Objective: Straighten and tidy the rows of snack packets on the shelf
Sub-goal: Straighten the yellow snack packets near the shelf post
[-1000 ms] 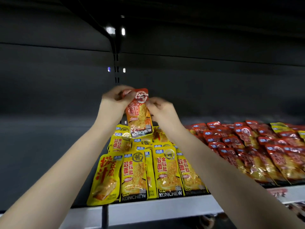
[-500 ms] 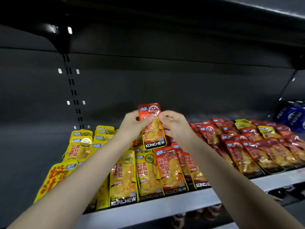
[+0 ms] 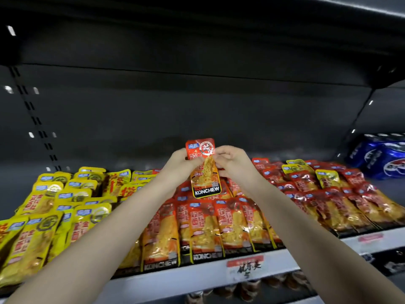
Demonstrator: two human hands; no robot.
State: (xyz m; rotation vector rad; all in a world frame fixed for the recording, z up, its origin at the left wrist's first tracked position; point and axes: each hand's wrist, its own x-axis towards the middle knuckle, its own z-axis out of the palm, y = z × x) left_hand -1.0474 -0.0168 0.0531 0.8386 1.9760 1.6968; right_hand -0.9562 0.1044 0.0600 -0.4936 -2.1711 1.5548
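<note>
Both hands, left (image 3: 182, 163) and right (image 3: 230, 160), pinch one red packet (image 3: 205, 170) upright by its top (fingers closed on it), held above the red rows (image 3: 219, 227); I'd lower it label-forward, edges square with the row beneath.

Red packet (image 3: 203, 167) carried rightward, away from yellow rows (image 3: 65, 194); now held above red rows (image 3: 219, 222) by left hand (image 3: 183, 164) and right hand (image 3: 231, 160); blue packs (image 3: 381, 156) brought into view at far right.
</note>
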